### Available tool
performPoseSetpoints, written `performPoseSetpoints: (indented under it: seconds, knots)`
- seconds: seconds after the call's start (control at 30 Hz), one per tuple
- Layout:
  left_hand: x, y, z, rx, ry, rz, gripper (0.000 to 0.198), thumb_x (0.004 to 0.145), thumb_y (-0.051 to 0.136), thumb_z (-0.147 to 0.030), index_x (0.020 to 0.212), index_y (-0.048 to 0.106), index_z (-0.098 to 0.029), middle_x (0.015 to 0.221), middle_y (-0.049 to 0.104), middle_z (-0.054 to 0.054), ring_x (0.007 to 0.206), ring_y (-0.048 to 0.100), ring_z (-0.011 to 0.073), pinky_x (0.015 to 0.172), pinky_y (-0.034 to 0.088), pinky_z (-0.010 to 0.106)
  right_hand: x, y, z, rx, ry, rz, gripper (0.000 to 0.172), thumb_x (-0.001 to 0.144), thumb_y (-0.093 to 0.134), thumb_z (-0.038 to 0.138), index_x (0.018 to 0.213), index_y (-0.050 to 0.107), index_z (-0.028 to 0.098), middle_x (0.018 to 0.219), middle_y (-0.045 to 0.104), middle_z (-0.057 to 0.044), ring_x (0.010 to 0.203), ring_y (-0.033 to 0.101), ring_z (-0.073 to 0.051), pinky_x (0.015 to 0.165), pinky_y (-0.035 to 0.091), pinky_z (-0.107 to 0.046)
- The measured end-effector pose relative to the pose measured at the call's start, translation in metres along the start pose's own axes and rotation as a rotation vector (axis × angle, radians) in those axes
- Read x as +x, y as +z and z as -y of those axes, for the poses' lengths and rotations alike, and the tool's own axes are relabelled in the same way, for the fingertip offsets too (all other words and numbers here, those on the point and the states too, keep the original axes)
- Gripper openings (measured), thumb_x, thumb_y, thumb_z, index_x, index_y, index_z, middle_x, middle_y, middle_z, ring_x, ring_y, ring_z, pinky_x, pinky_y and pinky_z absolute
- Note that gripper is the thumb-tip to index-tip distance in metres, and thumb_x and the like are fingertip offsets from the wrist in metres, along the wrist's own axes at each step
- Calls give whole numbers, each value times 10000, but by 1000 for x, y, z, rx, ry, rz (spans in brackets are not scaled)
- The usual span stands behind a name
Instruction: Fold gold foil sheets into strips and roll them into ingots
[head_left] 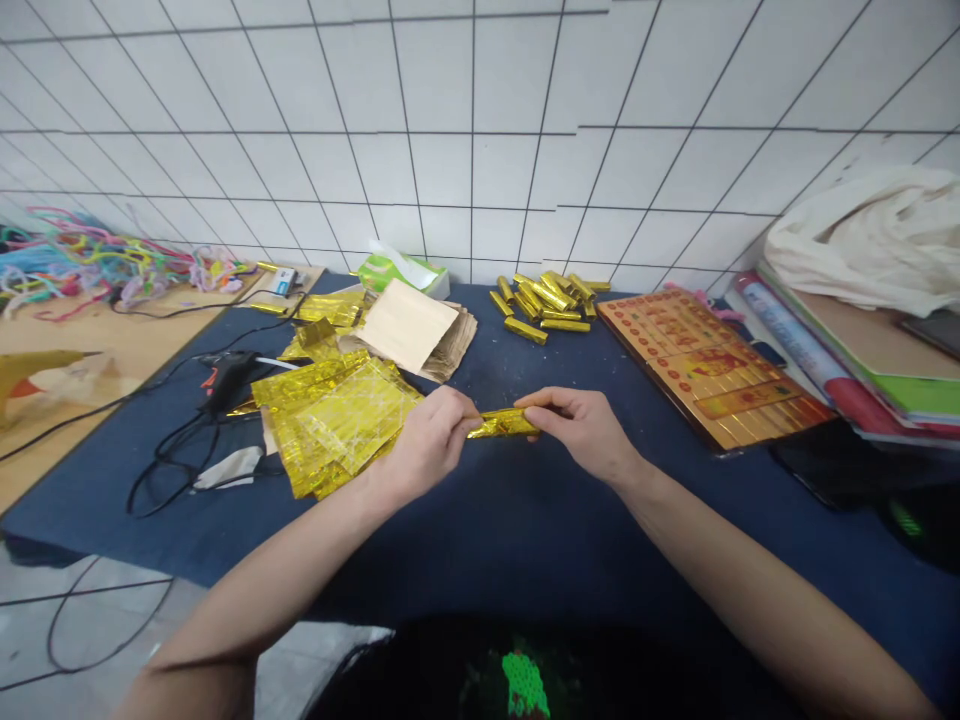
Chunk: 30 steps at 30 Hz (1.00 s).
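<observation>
I had the left hand and right hand pinching a gold roll between them. The roll pile looked done; flat sheets seemed left.

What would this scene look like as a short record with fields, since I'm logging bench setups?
Held: gold foil roll
Left end: pinched by the left hand
Right end: pinched by the right hand
Beside left hand: gold foil sheets, overlapping
Beyond sheets: tan paper stack
Beyond held roll: loose heap of short gold rolls
Far left: black glue gun, cable attached
Right: red-and-gold printed panel
Surface: dark blue cloth
</observation>
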<state>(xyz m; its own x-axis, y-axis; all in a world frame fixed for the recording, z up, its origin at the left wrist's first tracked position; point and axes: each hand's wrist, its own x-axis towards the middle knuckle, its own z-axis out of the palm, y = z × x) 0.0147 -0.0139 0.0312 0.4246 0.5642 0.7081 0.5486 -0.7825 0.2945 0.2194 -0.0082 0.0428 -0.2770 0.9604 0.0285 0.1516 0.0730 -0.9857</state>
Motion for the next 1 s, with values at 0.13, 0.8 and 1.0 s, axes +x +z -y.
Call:
performPoseSetpoints:
  seconds: [0.13, 0.8, 1.0]
  knots:
    - [-1, 1, 0, -6, 19, -12, 108, 832, 474, -90, 778, 482, -182, 735, 553, 7, 685, 526, 108, 618, 437, 217, 0, -3, 6, 58, 125, 74, 153, 721, 610, 306, 738, 598, 155, 578, 588, 16, 493, 557, -107, 493, 453, -247]
    - [15, -10, -11, -832, -778, 554, 233, 749, 559, -335, 670, 600, -120, 546, 471, -40, 505, 381, 60, 488, 313, 192, -10, -1, 18, -424, -235, 220, 111, 797, 534, 222, 713, 601, 194, 649, 618, 19, 591, 548, -111, 593, 415, -237]
    - [14, -13, -8, -810, -708, 682, 218, 775, 524, -306, 747, 631, -118, 574, 499, -40, 519, 402, 59, 493, 327, 181, -8, 0, 14, -413, -155, 302, 107, 791, 528, 215, 728, 611, 190, 649, 615, 24, 590, 537, -103, 579, 411, -224]
